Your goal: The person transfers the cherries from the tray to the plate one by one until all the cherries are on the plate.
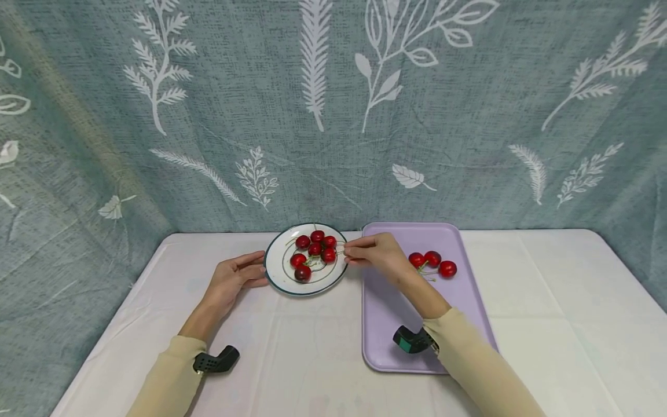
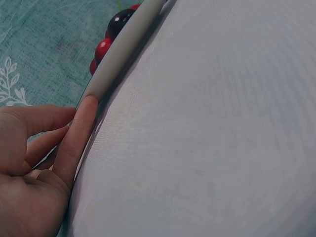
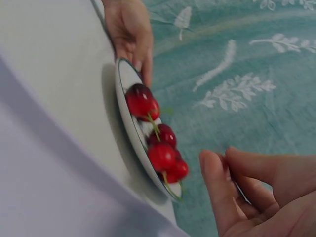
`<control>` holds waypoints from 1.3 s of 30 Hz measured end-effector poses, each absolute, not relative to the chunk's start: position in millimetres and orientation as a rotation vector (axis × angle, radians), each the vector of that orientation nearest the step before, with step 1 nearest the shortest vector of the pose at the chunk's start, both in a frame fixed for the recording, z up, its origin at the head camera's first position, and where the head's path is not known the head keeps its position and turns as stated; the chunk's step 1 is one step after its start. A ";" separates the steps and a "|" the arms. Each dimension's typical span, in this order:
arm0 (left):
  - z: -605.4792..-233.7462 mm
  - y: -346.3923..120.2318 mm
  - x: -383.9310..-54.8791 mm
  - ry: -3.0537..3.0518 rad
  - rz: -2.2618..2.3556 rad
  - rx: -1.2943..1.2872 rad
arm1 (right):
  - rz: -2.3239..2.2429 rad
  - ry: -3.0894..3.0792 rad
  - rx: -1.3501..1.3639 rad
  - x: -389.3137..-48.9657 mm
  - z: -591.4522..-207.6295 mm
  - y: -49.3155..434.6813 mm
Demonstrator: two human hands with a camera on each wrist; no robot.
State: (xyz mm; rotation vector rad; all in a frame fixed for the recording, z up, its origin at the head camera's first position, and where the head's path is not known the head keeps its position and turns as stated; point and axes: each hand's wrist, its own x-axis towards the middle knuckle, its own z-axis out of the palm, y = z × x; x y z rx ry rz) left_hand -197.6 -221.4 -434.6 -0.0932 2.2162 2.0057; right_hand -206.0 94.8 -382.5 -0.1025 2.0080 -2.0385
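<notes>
Seven red cherries (image 1: 315, 249) are being borne by the white plate (image 1: 283, 281), clustered over its middle and far part, with green stems (image 3: 154, 126) showing among them. The plate's left rim is being touched by the left hand (image 1: 228, 281), its fingers fairly straight and spread along the edge. At the plate's right rim, the right hand (image 1: 377, 253) is being held with thumb and fingertips narrowly spaced; whether a stem is being pinched there cannot be told. For good handling, the plate is best being steadied lightly and level, with fruit being handled by the stem and neighbouring cherries being left unknocked, since round fruit could easily be set rolling. To the plate's right, three more cherries (image 1: 432, 258) are being held by the lilac tray (image 1: 380, 330), which is being crossed by the right forearm (image 1: 423, 294). Beneath the plate, the table is being covered by a white cloth (image 1: 312, 347); behind the plate, the view is being closed off by a leaf-patterned curtain (image 1: 271, 87).
</notes>
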 end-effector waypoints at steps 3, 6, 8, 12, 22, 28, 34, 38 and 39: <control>-434.7 -220.9 -197.1 2.228 1.994 -0.094 | -2.005 2.074 -0.153 -204.1 -379.8 107.4; -433.9 -220.8 -196.8 2.240 1.979 -0.098 | -1.966 2.154 -0.198 -199.6 -375.7 119.8; -433.5 -220.8 -196.7 2.240 1.976 -0.106 | -1.942 2.192 -0.208 -196.7 -372.8 128.3; -433.4 -219.6 -196.9 2.223 1.983 -0.117 | -1.867 2.295 -0.188 -194.6 -369.8 148.9; -434.1 -222.2 -197.9 2.241 1.968 -0.128 | -1.633 2.567 -0.075 -180.7 -376.4 200.2; -434.8 -220.8 -199.0 2.239 1.965 -0.135 | -1.519 2.637 -0.070 -172.8 -381.9 217.6; -432.4 -220.5 -196.8 2.217 1.988 -0.122 | -1.321 2.794 -0.172 -168.1 -388.6 220.3; -431.3 -221.1 -196.3 2.209 1.998 -0.103 | -1.172 2.921 -0.256 -163.4 -392.8 216.5; -431.4 -221.2 -196.3 2.205 2.002 -0.100 | -1.164 2.938 -0.265 -162.6 -393.8 215.7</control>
